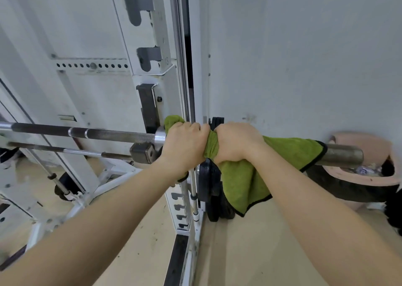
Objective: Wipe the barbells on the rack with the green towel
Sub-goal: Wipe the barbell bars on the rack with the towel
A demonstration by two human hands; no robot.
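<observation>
A steel barbell (104,133) lies level across the white rack (152,63), its thick sleeve end (345,153) sticking out to the right. The green towel (289,150) with black edging is wrapped around the bar by the rack upright and drapes down over the sleeve. My left hand (185,142) is closed around the towel-covered bar just right of the bar's collar. My right hand (237,141) grips the towel and bar right beside it, the two hands touching. A second, thinner bar (65,149) runs lower behind the first.
Grey hooks (139,7) jut from the rack upright above. Black weight plates (212,183) hang beside the upright below my hands. A pink bin (367,161) lined with a black bag stands against the wall at right. The floor is beige.
</observation>
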